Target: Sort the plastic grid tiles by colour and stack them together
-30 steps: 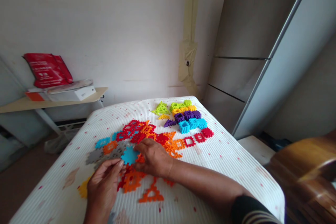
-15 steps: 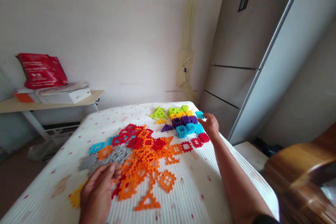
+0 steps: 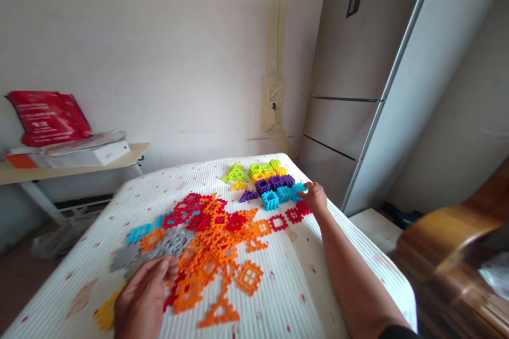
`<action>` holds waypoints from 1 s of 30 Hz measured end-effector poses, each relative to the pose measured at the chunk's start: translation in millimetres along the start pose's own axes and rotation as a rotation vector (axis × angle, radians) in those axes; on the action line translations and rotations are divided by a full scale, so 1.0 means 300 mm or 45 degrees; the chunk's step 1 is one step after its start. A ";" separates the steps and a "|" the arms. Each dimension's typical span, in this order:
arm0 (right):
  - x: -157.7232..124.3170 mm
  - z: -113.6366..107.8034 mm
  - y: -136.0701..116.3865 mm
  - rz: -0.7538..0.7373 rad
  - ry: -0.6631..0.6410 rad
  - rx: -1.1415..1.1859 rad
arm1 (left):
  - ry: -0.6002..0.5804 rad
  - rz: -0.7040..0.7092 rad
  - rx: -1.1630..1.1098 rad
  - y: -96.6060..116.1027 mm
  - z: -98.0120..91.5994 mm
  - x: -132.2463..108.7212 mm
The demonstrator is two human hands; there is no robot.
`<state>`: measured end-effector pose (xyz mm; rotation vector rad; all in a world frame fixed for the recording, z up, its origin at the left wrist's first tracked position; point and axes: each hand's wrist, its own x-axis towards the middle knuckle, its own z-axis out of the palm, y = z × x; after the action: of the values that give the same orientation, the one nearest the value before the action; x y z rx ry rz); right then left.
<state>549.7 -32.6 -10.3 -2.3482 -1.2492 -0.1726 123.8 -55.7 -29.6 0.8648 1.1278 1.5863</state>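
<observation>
**A:** so where are the hands at here?

**B:** right hand (image 3: 316, 198) is stretched way out to the far right corner of the bed (image 3: 286, 286). Its fingertips are on the end of the blue row (image 3: 280, 195), just below the purple row (image 3: 276, 183). The fingers are curled, can't tell if it's actually pinching a piece tbh.

**A:** and the left?

**B:** left hand (image 3: 141, 299) lies flat and open, palm down, at the near edge of the loose pile. Its fingertips touch the grey pieces (image 3: 167, 241), right beside the orange pieces (image 3: 217, 254).
</observation>
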 end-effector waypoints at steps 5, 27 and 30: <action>0.004 0.021 0.000 -0.034 -0.054 0.036 | -0.009 -0.001 0.019 -0.005 -0.009 0.004; 0.004 0.035 -0.003 0.135 -0.215 -0.049 | -0.016 -0.020 0.027 -0.010 -0.004 0.005; -0.003 0.024 -0.011 0.124 -0.229 -0.049 | -0.024 -0.047 -0.005 -0.010 -0.006 0.005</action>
<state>545.7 -28.2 -15.8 -2.4966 -1.2186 0.0476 122.7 -54.3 -32.9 0.8497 1.1211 1.5470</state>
